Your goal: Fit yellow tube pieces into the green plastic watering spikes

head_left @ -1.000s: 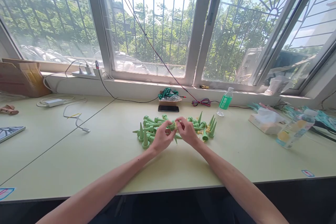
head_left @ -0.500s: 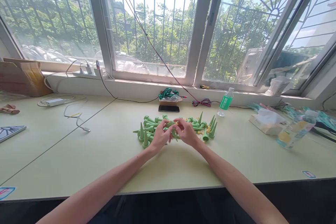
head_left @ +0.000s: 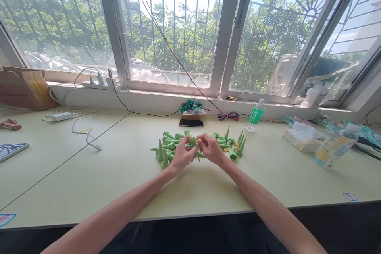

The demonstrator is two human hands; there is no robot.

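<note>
At three o'clock from the centre of my view, a clear bottle [head_left: 256, 115] bears a green label [head_left: 254, 116] with white Chinese characters, apparently 鼎湖山泉. At four and eight, blue-edged stickers [head_left: 350, 197] on the table [head_left: 268, 184] carry red marks, indecipherable from where I stand.

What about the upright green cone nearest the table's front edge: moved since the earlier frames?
No: the upright green cone stands in the same place, judged against the window frame.
</note>
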